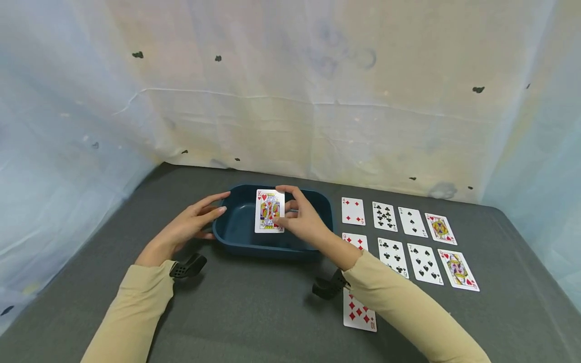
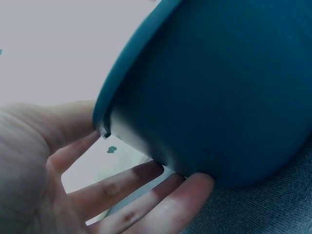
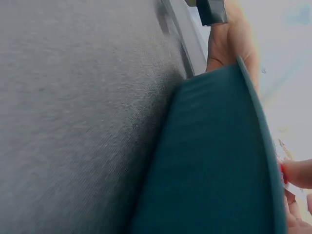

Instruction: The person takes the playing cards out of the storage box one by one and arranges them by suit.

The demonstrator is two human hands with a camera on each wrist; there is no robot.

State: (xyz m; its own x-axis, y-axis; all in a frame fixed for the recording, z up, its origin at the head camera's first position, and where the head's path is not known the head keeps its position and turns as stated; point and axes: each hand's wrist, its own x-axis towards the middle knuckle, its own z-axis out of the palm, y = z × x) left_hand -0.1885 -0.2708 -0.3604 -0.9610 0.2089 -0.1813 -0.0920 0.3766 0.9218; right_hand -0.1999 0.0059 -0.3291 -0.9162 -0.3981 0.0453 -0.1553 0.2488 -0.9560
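Ten of diamonds (image 1: 359, 313): nearest to the person, face up on the grey table (image 1: 254, 322), partly under the right sleeve.
Right hand (image 1: 303, 220): over the tub, fingers curled, thumb and fingertips pinching the right edge of a king of hearts.
King (image 1: 270, 210): held face up above the tub's hollow, apart from its floor as far as the head view shows; roughly level, long side running near to far.
Left hand (image 1: 190, 227): fingers straight and loosely spread, resting against the tub's left outer wall; it grips nothing. The left wrist view shows the fingertips (image 2: 195, 187) touching the wall under the rim.
Tub (image 1: 236, 237): dark blue, shallow, on the table between the hands; nothing else shows inside it.
Laid cards (image 1: 410, 237): two rows face up to the right of the tub, well apart from it.
Doing it well, as I judge: keep the left fingers braced on the wall so the tub cannot slide; hold the king flat and low over the middle, clear of the rim.
Backdrop (image 1: 290, 91): pale crumpled sheet behind the table.
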